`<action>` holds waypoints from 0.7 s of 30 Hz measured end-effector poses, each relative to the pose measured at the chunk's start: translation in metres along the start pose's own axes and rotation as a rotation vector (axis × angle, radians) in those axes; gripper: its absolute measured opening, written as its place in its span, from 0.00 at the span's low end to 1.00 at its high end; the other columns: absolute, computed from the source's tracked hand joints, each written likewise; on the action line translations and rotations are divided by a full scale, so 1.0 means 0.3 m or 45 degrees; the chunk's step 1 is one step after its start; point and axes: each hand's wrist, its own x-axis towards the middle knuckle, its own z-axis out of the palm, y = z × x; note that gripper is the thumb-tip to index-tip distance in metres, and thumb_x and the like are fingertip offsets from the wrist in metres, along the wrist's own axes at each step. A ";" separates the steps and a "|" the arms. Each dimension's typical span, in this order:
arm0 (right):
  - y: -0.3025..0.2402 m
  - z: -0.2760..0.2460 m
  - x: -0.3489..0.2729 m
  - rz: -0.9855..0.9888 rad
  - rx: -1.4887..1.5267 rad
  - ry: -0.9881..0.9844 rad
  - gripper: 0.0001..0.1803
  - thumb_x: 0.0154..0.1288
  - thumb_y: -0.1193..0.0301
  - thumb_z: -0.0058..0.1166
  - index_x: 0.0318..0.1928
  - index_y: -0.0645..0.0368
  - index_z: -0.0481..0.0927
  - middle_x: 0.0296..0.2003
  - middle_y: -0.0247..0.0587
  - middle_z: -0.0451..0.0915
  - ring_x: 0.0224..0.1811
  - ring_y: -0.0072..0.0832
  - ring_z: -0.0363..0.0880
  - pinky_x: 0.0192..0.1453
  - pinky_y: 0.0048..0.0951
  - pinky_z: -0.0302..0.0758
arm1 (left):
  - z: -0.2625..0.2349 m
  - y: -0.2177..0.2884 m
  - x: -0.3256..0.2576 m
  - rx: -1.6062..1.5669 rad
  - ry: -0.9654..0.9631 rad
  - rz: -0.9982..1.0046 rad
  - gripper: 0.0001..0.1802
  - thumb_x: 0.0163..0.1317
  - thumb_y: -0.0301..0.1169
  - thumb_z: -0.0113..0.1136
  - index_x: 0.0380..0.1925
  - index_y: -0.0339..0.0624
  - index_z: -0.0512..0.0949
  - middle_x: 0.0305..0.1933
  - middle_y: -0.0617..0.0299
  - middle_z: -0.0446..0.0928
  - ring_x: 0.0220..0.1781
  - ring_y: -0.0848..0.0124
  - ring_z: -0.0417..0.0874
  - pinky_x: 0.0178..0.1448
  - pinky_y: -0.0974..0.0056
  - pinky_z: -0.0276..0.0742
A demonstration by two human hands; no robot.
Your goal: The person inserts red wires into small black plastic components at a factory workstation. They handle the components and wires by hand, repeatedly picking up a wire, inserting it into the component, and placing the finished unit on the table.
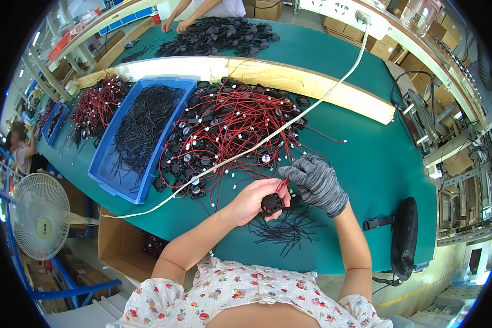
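Note:
A small square black cooling fan (pixel 271 204) rests in the fingers of my bare left hand (pixel 250 203), which are closed around it. Red wires (pixel 282 185) rise from the fan to the fingertips of my right hand (pixel 318 185). That hand wears a grey knit glove, and its fingers are bent together on the wires; the exact pinch is partly hidden. Just below both hands, a loose heap of thin black strips (pixel 283 234) lies on the green table (pixel 366 164). Beyond my hands spreads a large pile of black fans with red wires (pixel 229 120) and white plugs.
A blue tray (pixel 101 186) of thin black strips (pixel 147 123) stands left of the pile. A white cable (pixel 268 139) crosses over the fans. Behind runs a pale wooden rail (pixel 311 82); past it another person's hands (pixel 176 26) touch black parts. A black pouch (pixel 404 238) hangs at right.

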 end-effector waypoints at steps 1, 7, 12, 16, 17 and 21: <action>-0.005 -0.001 0.002 -0.001 -0.041 -0.022 0.23 0.43 0.73 0.52 0.46 0.50 0.76 0.30 0.38 0.73 0.37 0.38 0.73 0.42 0.36 0.72 | -0.003 -0.003 -0.001 -0.012 -0.008 0.003 0.12 0.66 0.35 0.38 0.27 0.42 0.68 0.30 0.57 0.74 0.21 0.72 0.73 0.18 0.71 0.64; -0.026 -0.001 0.003 0.004 -0.226 -0.073 0.19 0.45 0.71 0.51 0.43 0.51 0.76 0.31 0.38 0.73 0.40 0.37 0.73 0.44 0.36 0.72 | 0.008 0.004 -0.004 0.062 0.033 0.022 0.13 0.65 0.37 0.39 0.27 0.41 0.67 0.30 0.55 0.73 0.21 0.70 0.73 0.19 0.70 0.63; -0.025 0.015 0.002 -0.023 -0.278 -0.048 0.17 0.47 0.70 0.50 0.42 0.51 0.77 0.31 0.38 0.73 0.40 0.37 0.73 0.44 0.37 0.72 | 0.002 0.002 -0.004 -0.042 0.023 0.017 0.16 0.67 0.40 0.37 0.27 0.41 0.68 0.30 0.56 0.73 0.21 0.70 0.72 0.20 0.69 0.63; -0.027 0.014 0.004 -0.027 -0.257 -0.062 0.17 0.47 0.70 0.50 0.41 0.51 0.77 0.31 0.38 0.73 0.40 0.38 0.73 0.44 0.37 0.72 | 0.004 0.009 -0.005 -0.068 0.045 -0.034 0.19 0.68 0.43 0.36 0.26 0.42 0.68 0.29 0.57 0.73 0.21 0.70 0.73 0.21 0.70 0.63; -0.025 0.014 0.004 -0.038 -0.255 -0.057 0.17 0.47 0.70 0.51 0.41 0.51 0.77 0.31 0.38 0.73 0.40 0.38 0.73 0.44 0.37 0.72 | 0.001 0.006 -0.005 -0.025 0.035 -0.022 0.19 0.68 0.43 0.37 0.26 0.42 0.68 0.29 0.57 0.73 0.21 0.71 0.73 0.21 0.70 0.64; -0.019 0.017 0.002 -0.042 -0.229 -0.014 0.17 0.45 0.70 0.51 0.41 0.51 0.77 0.32 0.39 0.74 0.40 0.37 0.73 0.44 0.37 0.72 | 0.001 0.000 -0.004 0.134 0.050 0.013 0.17 0.68 0.41 0.40 0.25 0.43 0.68 0.29 0.59 0.72 0.21 0.74 0.73 0.23 0.72 0.65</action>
